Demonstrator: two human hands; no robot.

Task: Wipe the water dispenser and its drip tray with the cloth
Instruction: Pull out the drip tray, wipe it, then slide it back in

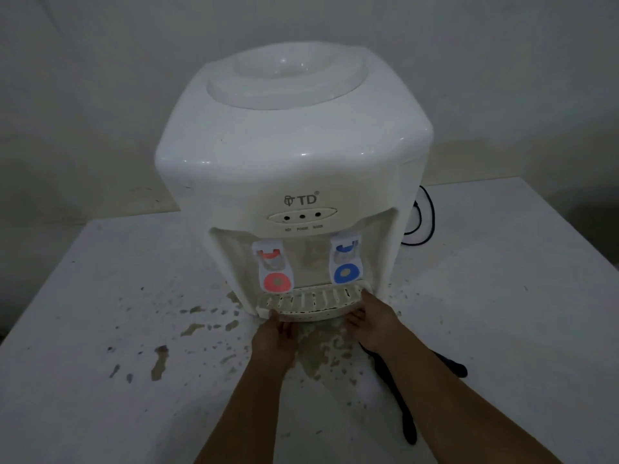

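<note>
While the white water dispenser point(291, 155) stands on the wet, spattered worktop point(100, 329), both hands grip its drip tray point(310, 301) at the base. Left hand point(276, 339) holds the tray's left front corner, right hand point(371, 324) the right end, fingers point(355, 318) curled under. Dark cloth point(407, 413) lies beside the right forearm.
</note>
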